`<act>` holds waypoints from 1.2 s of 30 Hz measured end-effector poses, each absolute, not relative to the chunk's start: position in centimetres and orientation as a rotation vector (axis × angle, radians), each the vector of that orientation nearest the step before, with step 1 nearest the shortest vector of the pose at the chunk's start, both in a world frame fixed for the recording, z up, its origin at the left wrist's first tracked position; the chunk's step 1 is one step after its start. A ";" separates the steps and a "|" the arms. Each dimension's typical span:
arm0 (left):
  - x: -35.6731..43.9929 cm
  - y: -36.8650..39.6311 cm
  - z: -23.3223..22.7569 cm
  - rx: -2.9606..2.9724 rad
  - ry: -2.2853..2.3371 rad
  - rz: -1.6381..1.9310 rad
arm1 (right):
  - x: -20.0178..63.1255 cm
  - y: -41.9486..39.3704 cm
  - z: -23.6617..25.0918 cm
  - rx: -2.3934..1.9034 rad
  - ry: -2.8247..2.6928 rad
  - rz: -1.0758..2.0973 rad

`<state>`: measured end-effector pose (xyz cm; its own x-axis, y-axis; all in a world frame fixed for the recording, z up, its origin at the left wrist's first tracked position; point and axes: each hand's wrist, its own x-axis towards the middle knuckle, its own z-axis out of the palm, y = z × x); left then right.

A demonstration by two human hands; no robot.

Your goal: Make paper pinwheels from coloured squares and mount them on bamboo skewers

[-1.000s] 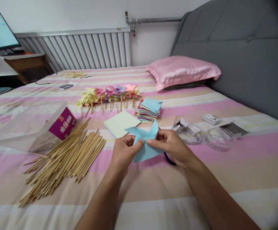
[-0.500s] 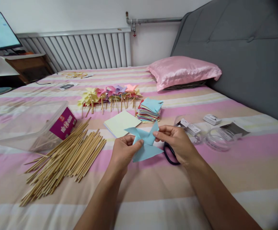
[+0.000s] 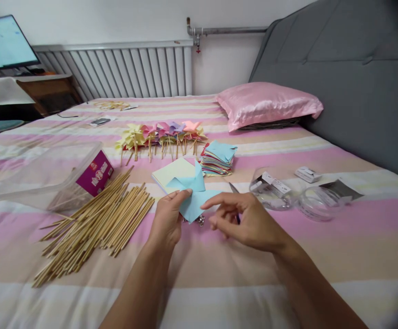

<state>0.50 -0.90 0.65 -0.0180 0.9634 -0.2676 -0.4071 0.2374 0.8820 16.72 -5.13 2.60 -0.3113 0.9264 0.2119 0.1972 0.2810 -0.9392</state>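
Observation:
A light blue paper pinwheel (image 3: 192,201), with cut and pointed blades, is pinched at its left side by my left hand (image 3: 169,214), thumb on top. At its right edge hovers my right hand (image 3: 245,217), index finger stretched toward the paper and the other fingers loosely curled, apart from one another. Whether that fingertip touches the paper I cannot tell. Scissors (image 3: 233,188) lie partly hidden behind my right hand. Small shiny metal pieces (image 3: 201,221) show just below the paper. Behind it lies a pale yellow paper stack (image 3: 171,171).
Wooden sticks (image 3: 96,228) spill beside a clear plastic tub (image 3: 48,173) at left. Finished pinwheels (image 3: 163,132) lie in a row at the back, near a stack of cut coloured papers (image 3: 218,157). Clear round containers (image 3: 319,203) and a small white box (image 3: 308,174) stand right; a pink pillow (image 3: 271,105) lies behind.
My right hand has let go of the paper's upper right blade and moved down, index finger extended. The left hand still holds the paper, now turned a little. The view has shifted slightly.

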 end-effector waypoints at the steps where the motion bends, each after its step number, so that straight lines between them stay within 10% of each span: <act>1: 0.4 -0.9 0.7 0.661 1.055 1.238 | 16.5 -5.1 2.3 -1.046 -1.793 1.047; 10: 0.7 -1.3 0.8 0.615 0.980 1.176 | 15.0 -4.0 0.3 -1.088 -1.857 0.636; 19: 1.4 -1.7 1.2 0.691 1.036 1.267 | 14.2 -4.1 0.1 -1.058 -1.423 1.024; 36: 2.0 -2.2 1.2 0.866 1.111 1.310 | 14.0 -3.7 -0.8 -1.217 -1.246 0.805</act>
